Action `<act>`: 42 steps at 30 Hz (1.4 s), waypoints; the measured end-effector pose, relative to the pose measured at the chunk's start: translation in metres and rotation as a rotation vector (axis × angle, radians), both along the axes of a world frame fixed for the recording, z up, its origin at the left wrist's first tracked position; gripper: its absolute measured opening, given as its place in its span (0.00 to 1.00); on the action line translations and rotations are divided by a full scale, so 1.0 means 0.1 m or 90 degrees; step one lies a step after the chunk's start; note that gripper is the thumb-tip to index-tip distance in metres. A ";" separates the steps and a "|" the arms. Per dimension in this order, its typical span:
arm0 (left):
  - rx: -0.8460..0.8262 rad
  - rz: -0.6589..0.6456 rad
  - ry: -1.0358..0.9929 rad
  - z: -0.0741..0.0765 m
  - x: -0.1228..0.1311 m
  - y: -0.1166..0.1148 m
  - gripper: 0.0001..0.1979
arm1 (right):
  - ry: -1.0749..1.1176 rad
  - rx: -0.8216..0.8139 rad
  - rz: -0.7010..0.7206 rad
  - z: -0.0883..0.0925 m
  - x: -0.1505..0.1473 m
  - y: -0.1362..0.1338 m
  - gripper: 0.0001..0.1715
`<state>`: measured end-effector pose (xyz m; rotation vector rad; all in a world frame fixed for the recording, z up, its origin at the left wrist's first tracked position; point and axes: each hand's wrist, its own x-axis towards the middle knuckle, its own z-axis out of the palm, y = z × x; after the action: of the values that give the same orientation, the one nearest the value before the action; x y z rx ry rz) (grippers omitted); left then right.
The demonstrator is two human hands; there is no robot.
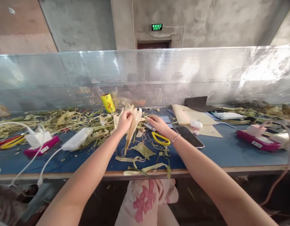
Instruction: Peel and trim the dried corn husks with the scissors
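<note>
My left hand (pixel 124 121) is closed around a bundle of pale dried leaves (pixel 133 123), held upright above the blue table (pixel 220 150). My right hand (pixel 159 124) reaches forward beside the bundle, fingers bent over a small flat object I cannot make out. Yellow-handled scissors (pixel 161 138) lie just under and behind my right wrist. Green leaf strips (pixel 145 152) are scattered on the table below both hands, some hanging over the front edge.
A black phone (pixel 189 136) lies right of the scissors. Brown paper sheets (pixel 194 118), a yellow roll (pixel 108 103), magenta devices (pixel 258 140) (pixel 41 147) with white cables, and heaps of leaf scraps (pixel 52 121) cover the table. A perforated metal screen (pixel 145 78) stands behind.
</note>
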<state>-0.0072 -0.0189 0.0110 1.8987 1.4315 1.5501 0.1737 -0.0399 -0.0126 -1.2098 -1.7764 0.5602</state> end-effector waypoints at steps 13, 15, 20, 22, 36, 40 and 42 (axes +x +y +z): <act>-0.015 -0.125 -0.058 -0.33 0.22 0.04 0.08 | 0.170 0.028 0.107 -0.24 -0.24 0.20 0.17; -0.035 -0.118 -0.100 -0.34 0.20 0.06 0.09 | 0.154 0.035 0.075 -0.25 -0.23 0.21 0.16; -0.044 -0.101 -0.237 -0.35 0.21 0.04 0.11 | 0.144 0.022 0.033 -0.24 -0.23 0.20 0.14; -0.035 -0.092 -0.255 -0.37 0.21 0.05 0.11 | 0.134 0.039 0.021 -0.24 -0.22 0.19 0.14; -0.285 -0.329 -0.428 -0.29 0.27 -0.06 0.17 | 0.023 0.099 -0.011 -0.19 -0.23 0.11 0.09; -0.259 -0.306 -0.442 -0.32 0.27 -0.03 0.16 | -0.033 0.162 -0.031 -0.17 -0.21 0.09 0.13; -0.244 -0.279 -0.451 -0.34 0.27 -0.01 0.13 | -0.056 0.221 -0.011 -0.16 -0.20 0.06 0.13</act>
<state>0.0201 -0.0195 -0.0230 1.1535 0.8436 1.3923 0.1540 -0.0338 -0.0285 -1.0187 -1.8422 0.1784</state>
